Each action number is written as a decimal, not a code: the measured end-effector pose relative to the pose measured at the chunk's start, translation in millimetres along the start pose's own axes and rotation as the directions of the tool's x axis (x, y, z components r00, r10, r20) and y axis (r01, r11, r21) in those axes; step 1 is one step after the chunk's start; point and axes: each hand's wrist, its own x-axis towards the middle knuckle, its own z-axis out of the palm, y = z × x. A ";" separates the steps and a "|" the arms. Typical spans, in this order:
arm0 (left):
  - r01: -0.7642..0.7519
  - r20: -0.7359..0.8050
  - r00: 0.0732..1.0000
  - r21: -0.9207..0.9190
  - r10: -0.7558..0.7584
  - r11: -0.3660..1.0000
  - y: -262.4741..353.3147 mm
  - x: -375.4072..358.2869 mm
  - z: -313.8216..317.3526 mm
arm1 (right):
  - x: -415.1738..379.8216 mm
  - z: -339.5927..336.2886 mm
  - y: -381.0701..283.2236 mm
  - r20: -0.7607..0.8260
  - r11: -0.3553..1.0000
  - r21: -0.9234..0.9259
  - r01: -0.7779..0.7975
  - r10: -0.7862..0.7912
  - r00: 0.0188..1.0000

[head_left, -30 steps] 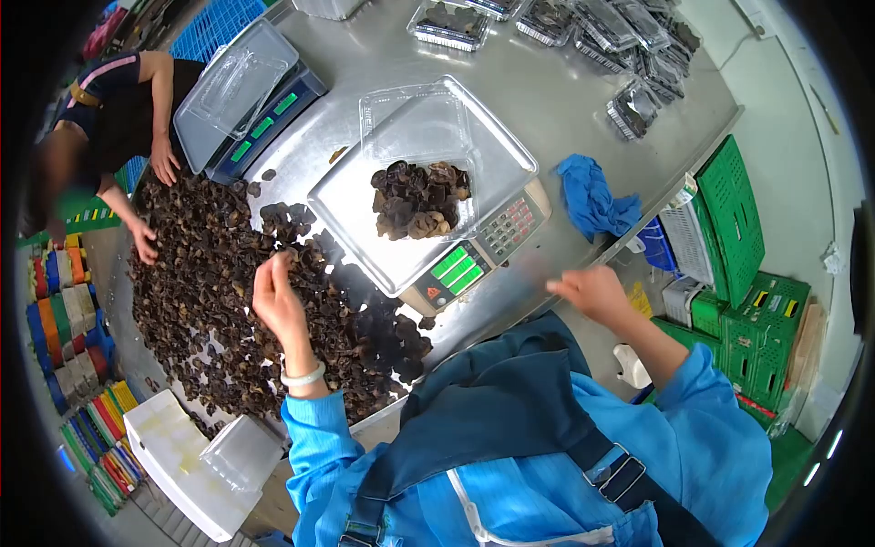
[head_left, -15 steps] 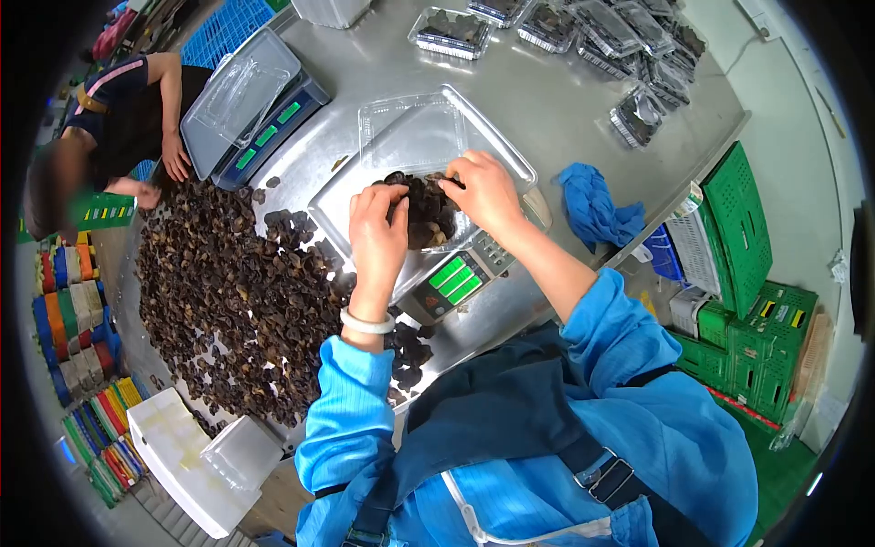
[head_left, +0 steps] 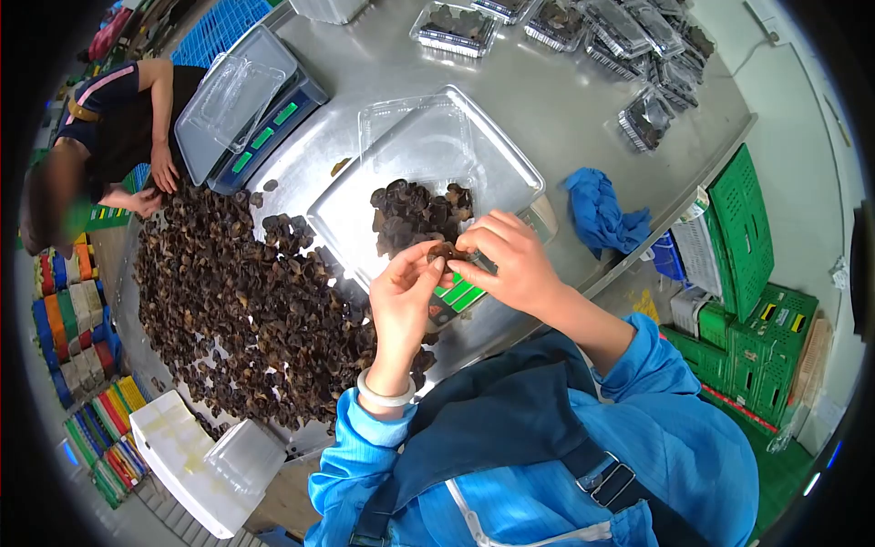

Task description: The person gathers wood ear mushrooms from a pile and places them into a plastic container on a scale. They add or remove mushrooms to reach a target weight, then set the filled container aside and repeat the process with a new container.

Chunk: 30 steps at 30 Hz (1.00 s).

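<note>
Between the fingertips of both hands is a small brown wood ear mushroom [head_left: 447, 254]. My left hand [head_left: 401, 294] pinches it from the left, a pale bangle on that wrist. My right hand [head_left: 512, 264] grips it from the right with thumb and fingers. Just beyond them, a heap of dark wood ear mushrooms [head_left: 410, 217] lies in a clear plastic clamshell box [head_left: 415, 128] with its lid folded back. The box rests in a metal tray [head_left: 519, 164] on a scale. My hands partly cover the scale's green display [head_left: 467, 298].
Loose wood ears [head_left: 246, 310] spread over the steel table at left. Filled boxes [head_left: 629, 50] stand at the far right, near a blue cloth [head_left: 603, 211]. Another scale [head_left: 260, 137] stands beside a co-worker [head_left: 109, 128]. A white foam box [head_left: 187, 465] is at lower left.
Both hands have drawn back from the box toward my body and come together, now with one wood ear mushroom between them. The heap in the box is uncovered. The co-worker's hands shifted slightly.
</note>
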 end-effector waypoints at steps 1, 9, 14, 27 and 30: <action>-0.004 0.013 1.000 0.026 0.003 1.000 -0.8 -1.7 -1.9 | -1.3 0.2 -0.9 0.016 1.000 0.009 -0.019 0.019 1.000; -0.089 0.169 0.983 0.104 0.070 0.991 -14.9 4.0 -20.6 | -18.2 6.7 8.6 0.189 0.902 0.261 -0.344 0.302 0.934; -0.194 0.071 0.981 0.314 0.181 0.929 -5.5 27.4 -23.6 | -38.1 -26.7 8.7 0.395 0.975 -0.033 -0.220 0.215 0.893; -0.579 0.375 0.727 0.785 0.575 0.220 -7.3 100.0 -20.5 | -18.5 -10.1 2.1 0.476 0.992 0.011 -0.124 0.104 0.873; -0.569 0.391 0.742 0.797 0.544 0.202 -8.2 102.5 -17.4 | 8.9 23.3 11.8 0.192 0.993 -0.111 -0.039 0.060 0.980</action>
